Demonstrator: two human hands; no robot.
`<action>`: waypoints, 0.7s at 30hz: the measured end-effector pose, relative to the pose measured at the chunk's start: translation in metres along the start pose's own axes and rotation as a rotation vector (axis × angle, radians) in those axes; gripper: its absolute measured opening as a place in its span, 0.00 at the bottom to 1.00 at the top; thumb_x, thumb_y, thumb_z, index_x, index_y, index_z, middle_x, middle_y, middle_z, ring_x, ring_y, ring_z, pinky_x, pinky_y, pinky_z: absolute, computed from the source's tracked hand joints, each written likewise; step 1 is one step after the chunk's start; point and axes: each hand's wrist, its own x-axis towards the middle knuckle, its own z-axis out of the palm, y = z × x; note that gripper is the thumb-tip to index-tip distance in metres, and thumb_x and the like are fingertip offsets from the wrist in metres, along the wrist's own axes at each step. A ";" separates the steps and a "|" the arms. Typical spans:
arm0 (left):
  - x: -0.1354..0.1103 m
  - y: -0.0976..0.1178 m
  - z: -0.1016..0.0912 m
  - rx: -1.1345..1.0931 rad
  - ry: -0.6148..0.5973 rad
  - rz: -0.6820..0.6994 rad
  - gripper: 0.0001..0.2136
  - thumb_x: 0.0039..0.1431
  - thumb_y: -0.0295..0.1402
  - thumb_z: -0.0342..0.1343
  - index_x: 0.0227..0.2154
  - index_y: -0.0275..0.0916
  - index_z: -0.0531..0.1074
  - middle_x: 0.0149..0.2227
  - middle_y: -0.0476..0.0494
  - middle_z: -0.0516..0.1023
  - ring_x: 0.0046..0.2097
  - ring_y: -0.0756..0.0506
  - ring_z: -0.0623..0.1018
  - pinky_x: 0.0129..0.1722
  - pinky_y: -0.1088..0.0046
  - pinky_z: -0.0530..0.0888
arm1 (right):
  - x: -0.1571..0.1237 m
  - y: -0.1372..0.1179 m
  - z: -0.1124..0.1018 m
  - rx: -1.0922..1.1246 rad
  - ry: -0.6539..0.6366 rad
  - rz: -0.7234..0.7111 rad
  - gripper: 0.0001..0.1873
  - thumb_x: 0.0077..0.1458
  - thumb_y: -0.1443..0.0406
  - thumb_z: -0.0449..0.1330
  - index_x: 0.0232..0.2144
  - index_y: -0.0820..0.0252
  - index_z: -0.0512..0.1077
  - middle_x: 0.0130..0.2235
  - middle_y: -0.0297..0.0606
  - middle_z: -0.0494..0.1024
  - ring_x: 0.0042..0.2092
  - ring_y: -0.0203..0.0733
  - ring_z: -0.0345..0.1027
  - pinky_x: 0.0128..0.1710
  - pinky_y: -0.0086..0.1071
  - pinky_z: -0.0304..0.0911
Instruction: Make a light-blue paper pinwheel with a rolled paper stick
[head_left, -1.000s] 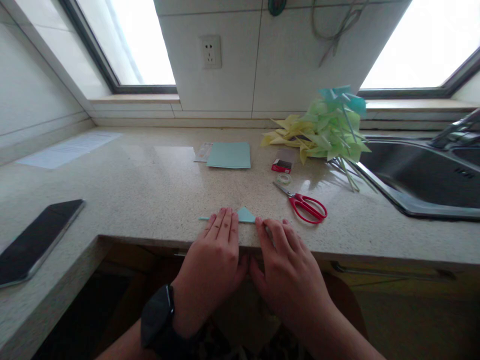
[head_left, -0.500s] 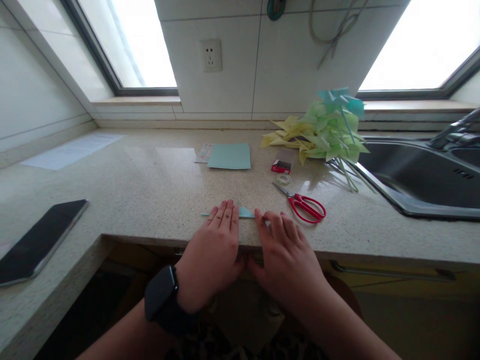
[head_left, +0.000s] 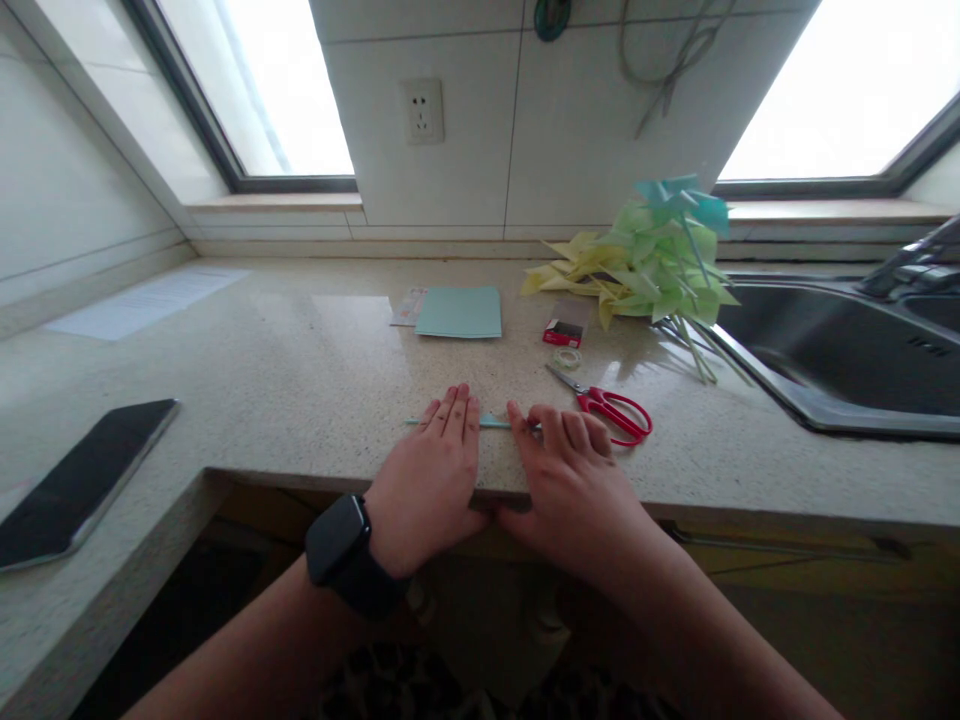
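Red scissors: handle partly hidden by right hand. Left of the scissors: blue paper strip, partly hidden by left hand. Far left of the scissors: phone, cut off by picture edge; printed sheet, lettering illegible. Right of the scissors: tap, likewise cut off.

Left fingers extend forward, right fingers mostly bent.

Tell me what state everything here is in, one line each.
Blue paper, thin, apparently rolled
Left hand, flat, fingers extended over the blue paper
Right hand, index finger extended, others curled
Scissors, lying flat, blades apparently closed
Phone, lying flat, screen dark
Watch, worn, screen dark
Tape, lying on its side
Paper stack, flat
Paper flowers, lying heaped
Socket, nothing plugged in
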 end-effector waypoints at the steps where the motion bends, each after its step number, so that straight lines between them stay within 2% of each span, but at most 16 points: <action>1: 0.001 0.000 -0.001 -0.001 -0.009 -0.001 0.49 0.49 0.40 0.61 0.68 0.12 0.49 0.71 0.10 0.46 0.73 0.26 0.50 0.70 0.50 0.55 | 0.001 0.001 0.000 0.000 -0.002 -0.006 0.54 0.46 0.48 0.69 0.67 0.73 0.60 0.57 0.58 0.69 0.58 0.66 0.59 0.64 0.56 0.50; 4: 0.004 -0.001 -0.005 -0.003 -0.032 -0.006 0.49 0.49 0.40 0.61 0.68 0.12 0.48 0.71 0.10 0.46 0.73 0.26 0.51 0.70 0.50 0.55 | 0.004 0.005 -0.003 0.001 -0.009 -0.029 0.54 0.46 0.46 0.68 0.67 0.73 0.61 0.58 0.59 0.68 0.59 0.67 0.58 0.64 0.58 0.48; 11: 0.008 -0.003 -0.009 -0.010 -0.047 -0.002 0.49 0.53 0.43 0.61 0.67 0.11 0.48 0.71 0.10 0.46 0.73 0.26 0.50 0.70 0.49 0.55 | 0.013 0.017 -0.015 0.043 -0.076 -0.147 0.48 0.58 0.41 0.59 0.70 0.65 0.57 0.57 0.55 0.70 0.58 0.65 0.61 0.61 0.59 0.54; 13: 0.009 -0.004 -0.009 -0.015 -0.045 -0.003 0.50 0.52 0.45 0.63 0.67 0.13 0.49 0.71 0.10 0.46 0.73 0.26 0.51 0.70 0.50 0.56 | 0.017 0.020 -0.019 0.079 -0.081 -0.140 0.42 0.63 0.43 0.55 0.69 0.62 0.59 0.56 0.53 0.71 0.58 0.63 0.62 0.60 0.56 0.56; 16: 0.012 -0.006 -0.007 -0.027 -0.031 -0.004 0.54 0.50 0.50 0.66 0.68 0.15 0.50 0.71 0.11 0.46 0.73 0.26 0.52 0.69 0.50 0.57 | 0.028 0.022 -0.020 0.105 -0.065 -0.089 0.25 0.68 0.52 0.55 0.60 0.60 0.70 0.51 0.48 0.76 0.55 0.58 0.65 0.56 0.50 0.60; 18: 0.013 -0.007 -0.006 -0.036 -0.020 -0.002 0.55 0.49 0.51 0.67 0.68 0.15 0.49 0.71 0.11 0.46 0.73 0.25 0.52 0.69 0.50 0.57 | 0.037 0.021 -0.017 0.092 -0.045 -0.071 0.16 0.68 0.58 0.57 0.51 0.58 0.76 0.47 0.45 0.78 0.52 0.55 0.67 0.53 0.46 0.61; 21: 0.012 -0.007 -0.006 -0.051 -0.002 -0.004 0.55 0.48 0.51 0.68 0.68 0.16 0.50 0.71 0.11 0.46 0.72 0.25 0.52 0.69 0.49 0.58 | 0.048 0.018 -0.012 0.068 -0.015 -0.077 0.08 0.66 0.62 0.60 0.42 0.58 0.79 0.44 0.42 0.79 0.49 0.52 0.69 0.49 0.42 0.60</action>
